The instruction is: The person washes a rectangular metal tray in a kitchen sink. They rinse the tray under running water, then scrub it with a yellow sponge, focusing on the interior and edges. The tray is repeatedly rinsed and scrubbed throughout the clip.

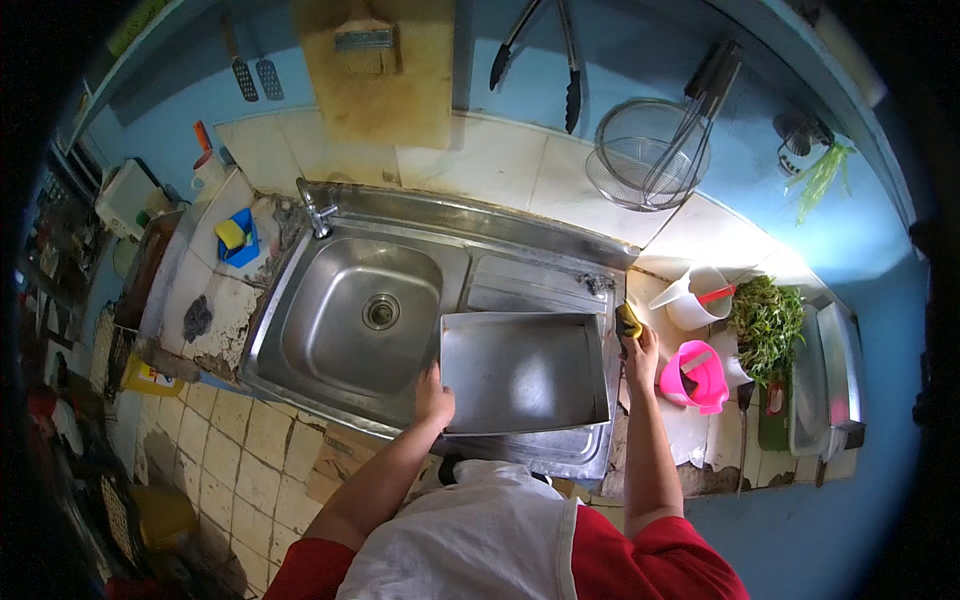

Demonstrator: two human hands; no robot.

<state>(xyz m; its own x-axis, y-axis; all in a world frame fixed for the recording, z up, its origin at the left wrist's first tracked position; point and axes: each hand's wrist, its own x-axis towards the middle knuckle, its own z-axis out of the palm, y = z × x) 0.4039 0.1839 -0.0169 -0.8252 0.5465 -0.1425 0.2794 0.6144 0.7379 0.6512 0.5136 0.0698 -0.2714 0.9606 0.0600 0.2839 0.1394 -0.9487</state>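
Observation:
A rectangular metal baking pan [525, 371] rests on the drainboard [525, 281] of a stainless steel sink, its inside facing up. My left hand [433, 399] grips the pan's left wall near the front corner, with the thumb at the rim. Just beyond the pan's right wall, my right hand [640, 358] holds a yellow and dark scrub sponge [628, 321], apart from the pan. To the left lies the sink basin [352, 315], its drain uncovered. The fingers under the sponge are partly hidden.
A faucet [316, 214] stands at the basin's back left corner. Left of it, a blue tray [240, 238] holds a yellow sponge. On the right are a white pitcher [694, 300], a pink cup [694, 377] and leafy greens [765, 326]. A strainer [637, 165] hangs on the wall.

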